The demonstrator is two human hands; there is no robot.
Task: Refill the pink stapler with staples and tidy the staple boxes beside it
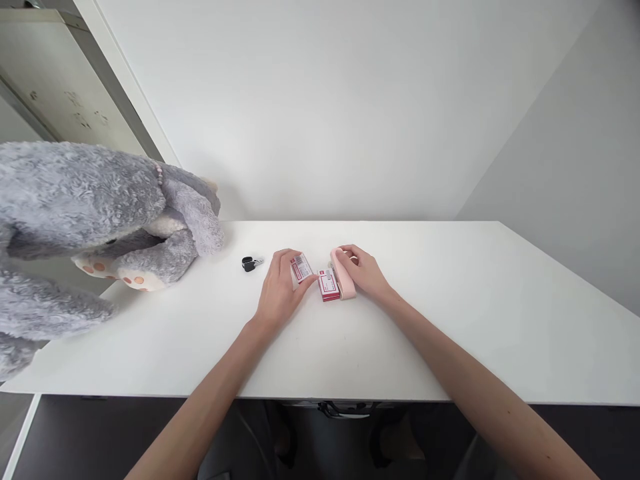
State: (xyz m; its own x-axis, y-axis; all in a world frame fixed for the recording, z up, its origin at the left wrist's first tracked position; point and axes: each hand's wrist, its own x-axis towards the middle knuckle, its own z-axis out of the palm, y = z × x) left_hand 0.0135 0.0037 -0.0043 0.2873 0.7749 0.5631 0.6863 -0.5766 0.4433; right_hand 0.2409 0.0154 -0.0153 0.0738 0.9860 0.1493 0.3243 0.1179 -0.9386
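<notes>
My left hand [281,288] grips a small red and white box [301,269] between thumb and fingers, just above the white table [450,333]. A second red and white box [329,285] lies flat on the table beside it. My right hand [364,270] is curled over a pink stapler [343,275] that rests on the table, touching the second box on its right side. The two hands are close together near the table's middle.
A small black staple remover [250,263] lies left of my left hand. A large grey plush toy [100,213] leans over the table's left end. White walls stand behind and to the right.
</notes>
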